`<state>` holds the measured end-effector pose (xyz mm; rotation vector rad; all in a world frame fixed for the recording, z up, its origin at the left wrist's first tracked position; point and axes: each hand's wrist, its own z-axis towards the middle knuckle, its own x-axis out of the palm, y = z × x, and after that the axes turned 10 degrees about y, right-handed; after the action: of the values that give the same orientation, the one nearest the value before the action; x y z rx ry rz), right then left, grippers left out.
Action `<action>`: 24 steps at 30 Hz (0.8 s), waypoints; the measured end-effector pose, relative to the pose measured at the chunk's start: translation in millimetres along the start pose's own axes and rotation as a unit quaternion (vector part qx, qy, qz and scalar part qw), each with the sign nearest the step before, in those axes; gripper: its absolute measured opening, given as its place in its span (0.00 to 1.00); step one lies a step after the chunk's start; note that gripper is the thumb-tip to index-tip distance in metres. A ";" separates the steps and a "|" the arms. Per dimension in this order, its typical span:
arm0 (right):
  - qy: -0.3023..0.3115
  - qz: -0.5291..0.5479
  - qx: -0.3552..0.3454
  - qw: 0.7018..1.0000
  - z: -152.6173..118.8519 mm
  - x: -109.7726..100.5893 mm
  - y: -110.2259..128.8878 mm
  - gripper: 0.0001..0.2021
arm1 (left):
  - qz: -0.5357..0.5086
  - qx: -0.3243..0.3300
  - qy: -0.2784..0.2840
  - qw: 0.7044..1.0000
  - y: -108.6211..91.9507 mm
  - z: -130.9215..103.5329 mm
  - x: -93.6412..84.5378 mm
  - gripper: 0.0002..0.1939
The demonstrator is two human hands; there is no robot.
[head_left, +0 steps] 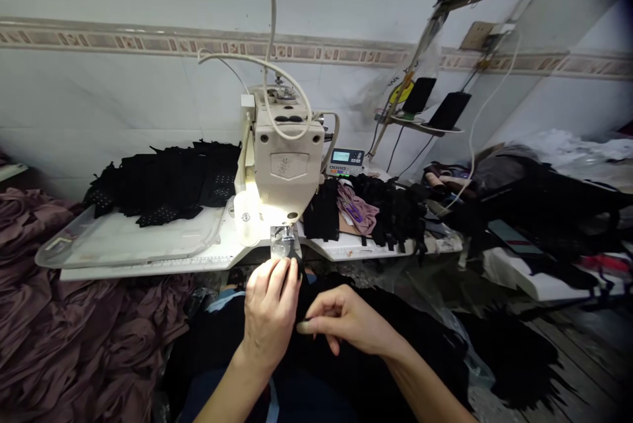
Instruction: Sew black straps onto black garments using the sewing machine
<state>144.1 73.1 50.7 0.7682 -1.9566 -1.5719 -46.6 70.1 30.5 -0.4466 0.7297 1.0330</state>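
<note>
A white sewing machine (289,163) stands in the middle, its lamp lit beside the needle area. Just in front of its presser foot (287,236), my left hand (271,304) rests with fingers together on black fabric (299,266) at the needle plate. To the right and lower, my right hand (341,319) has its thumb and fingers curled towards each other over more black fabric (321,370) across the lap. Whether anything thin is between those fingertips cannot be made out.
Black cut pieces (173,179) lie on a clear plastic tray (64,248) at left. Mauve fabric (74,331) heaps below. Right of the machine are a small control panel (346,159), black strips (395,209) and a thread stand with black cones (449,111).
</note>
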 end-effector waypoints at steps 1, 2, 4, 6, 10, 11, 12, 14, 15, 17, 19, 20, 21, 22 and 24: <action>-0.027 0.003 -0.015 1.000 1.3 -0.4 4.9 0.19 | -0.014 0.006 -0.003 1.000 3.6 -0.7 1.1 0.20; -0.058 0.002 -0.034 0.998 3.9 -1.4 10.0 0.19 | -0.028 0.012 -0.004 1.000 7.3 -1.3 1.8 0.20; -0.119 -0.011 -0.077 0.990 13.1 -4.9 20.0 0.18 | -0.049 0.027 -0.002 0.998 13.7 -2.0 2.3 0.20; -0.166 -0.028 -0.110 0.980 27.0 -10.3 28.4 0.18 | -0.063 0.038 -0.002 0.997 17.5 -2.3 2.5 0.20; -0.216 -0.094 -0.175 0.956 60.2 -22.9 35.4 0.16 | -0.062 0.038 -0.019 0.997 18.6 -1.3 2.6 0.22; -0.230 -0.117 -0.190 0.947 67.8 -25.6 34.6 0.16 | -0.055 0.038 -0.021 0.998 18.3 -0.7 2.5 0.22; -0.243 -0.131 -0.197 0.941 74.3 -27.7 32.8 0.16 | -0.047 0.039 -0.022 0.998 18.1 0.0 2.3 0.22; -0.264 -0.107 -0.182 0.941 83.4 -30.0 26.8 0.17 | -0.038 0.044 -0.023 0.998 17.9 1.5 1.7 0.23; -0.271 -0.070 -0.169 0.945 85.6 -29.9 22.7 0.18 | -0.037 0.047 -0.024 0.998 18.1 2.3 1.3 0.23; -0.282 0.016 -0.153 0.947 84.9 -26.8 12.2 0.20 | -0.039 0.052 -0.023 0.998 18.8 3.8 0.7 0.22; -0.283 0.060 -0.158 0.944 78.8 -19.8 -0.9 0.20 | -0.041 0.059 -0.019 0.997 19.8 5.5 0.3 0.22; -0.280 0.062 -0.166 0.943 74.5 -15.1 -8.2 0.19 | -0.042 0.062 -0.017 0.997 20.4 6.6 0.2 0.22; -0.275 0.058 -0.174 0.944 69.8 -9.8 -15.6 0.19 | -0.043 0.065 -0.014 0.997 20.8 7.8 0.1 0.22; -0.270 0.052 -0.179 0.945 65.3 -4.2 -22.6 0.19 | -0.044 0.067 -0.010 0.997 21.1 9.1 -0.1 0.22; -0.275 0.044 -0.191 0.941 57.8 7.3 -33.9 0.20 | -0.046 0.070 0.002 0.996 20.8 11.5 -0.6 0.22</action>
<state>102.5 102.1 6.2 0.0777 -1.8975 -2.1864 -61.5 86.6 38.8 -0.3573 0.7724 0.8877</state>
